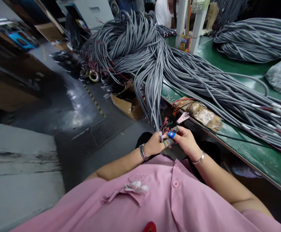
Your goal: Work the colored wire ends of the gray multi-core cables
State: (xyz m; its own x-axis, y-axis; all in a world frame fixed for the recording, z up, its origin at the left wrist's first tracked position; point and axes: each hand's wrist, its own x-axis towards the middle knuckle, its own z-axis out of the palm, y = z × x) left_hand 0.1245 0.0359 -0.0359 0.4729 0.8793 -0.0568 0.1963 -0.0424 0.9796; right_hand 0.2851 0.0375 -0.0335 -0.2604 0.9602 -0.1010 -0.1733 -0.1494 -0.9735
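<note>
In front of my body, my left hand [155, 143] is closed around the end of a grey cable [156, 120], one of several that hang over the table edge. Thin coloured wires [166, 126], mostly red with some green, fan out from the cable end. Opposite, my right hand [185, 139] pinches among these wires, with blue tape on its thumb and wraps on some fingers. The two hands nearly touch. Just beyond my right hand lies a pale pink clip-like piece [183, 117] at the table's edge.
A large heap of grey cables [128, 42] spreads over the green table [242, 135]. A wooden block [203, 114] with wires sits near its edge. Below stands an open cardboard box [125, 103]. Another cable coil [254, 40] and a person [163, 13] are farther back.
</note>
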